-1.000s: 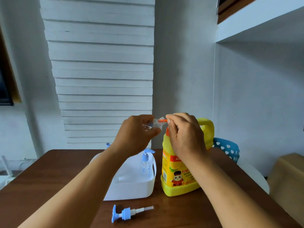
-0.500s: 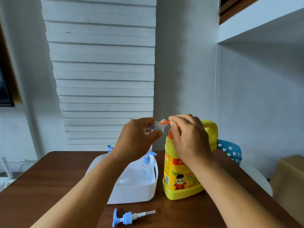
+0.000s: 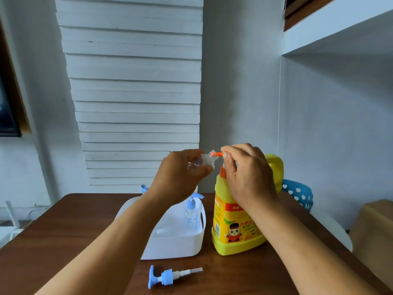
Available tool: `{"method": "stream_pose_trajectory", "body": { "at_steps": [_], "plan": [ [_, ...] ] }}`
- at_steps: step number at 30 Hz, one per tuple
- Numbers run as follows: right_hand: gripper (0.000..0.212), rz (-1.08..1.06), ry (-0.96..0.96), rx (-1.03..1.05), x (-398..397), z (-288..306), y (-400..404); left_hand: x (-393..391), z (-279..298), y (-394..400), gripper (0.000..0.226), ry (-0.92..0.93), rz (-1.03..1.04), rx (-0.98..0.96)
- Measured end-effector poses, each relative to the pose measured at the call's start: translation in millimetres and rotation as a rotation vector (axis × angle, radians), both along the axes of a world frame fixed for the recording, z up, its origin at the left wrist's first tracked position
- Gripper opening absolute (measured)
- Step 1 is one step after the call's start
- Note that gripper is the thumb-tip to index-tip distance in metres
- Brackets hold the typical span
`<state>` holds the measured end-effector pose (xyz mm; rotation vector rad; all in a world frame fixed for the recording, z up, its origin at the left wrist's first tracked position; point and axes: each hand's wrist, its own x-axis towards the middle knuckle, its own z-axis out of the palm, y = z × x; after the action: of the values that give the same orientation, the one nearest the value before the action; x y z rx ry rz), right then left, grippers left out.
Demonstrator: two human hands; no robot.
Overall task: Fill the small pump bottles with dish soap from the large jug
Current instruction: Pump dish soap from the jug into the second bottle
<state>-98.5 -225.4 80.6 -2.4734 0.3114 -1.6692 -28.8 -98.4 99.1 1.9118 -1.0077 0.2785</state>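
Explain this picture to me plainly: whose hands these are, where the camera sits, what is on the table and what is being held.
The camera sits on a person's head, looking forward and down, so both arms are theirs. The left hand holds a small clear bottle up to the orange spout of a yellow soap jug, where the right hand rests. On the brown table stand the jug and a white tub with another pump bottle inside. A loose blue pump lies in front.
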Motion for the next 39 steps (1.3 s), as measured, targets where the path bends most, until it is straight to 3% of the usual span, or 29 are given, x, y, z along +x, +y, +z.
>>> {"method": "stream_pose_trajectory", "body": {
  "at_steps": [9,15,21,26,32,39],
  "plan": [
    [0.024,0.021,0.094,-0.028,1,15,-2,2,1,2,0.018,0.032,-0.016,-0.011],
    [0.027,0.009,0.005,0.002,3,-1,0,3,-3,1,0.016,0.001,-0.005,0.009],
    [0.023,0.024,0.076,-0.006,1,4,1,3,-6,2,0.002,0.016,-0.023,0.022],
    [0.024,0.018,0.053,-0.026,0,12,-1,3,3,0,0.016,-0.007,-0.017,0.013],
    [0.029,0.018,0.009,0.012,2,-10,0,2,-9,0,0.014,0.013,-0.015,0.02],
    [0.021,0.034,0.073,-0.016,-2,13,-3,1,-1,1,0.006,0.003,-0.013,0.007]
  ]
}}
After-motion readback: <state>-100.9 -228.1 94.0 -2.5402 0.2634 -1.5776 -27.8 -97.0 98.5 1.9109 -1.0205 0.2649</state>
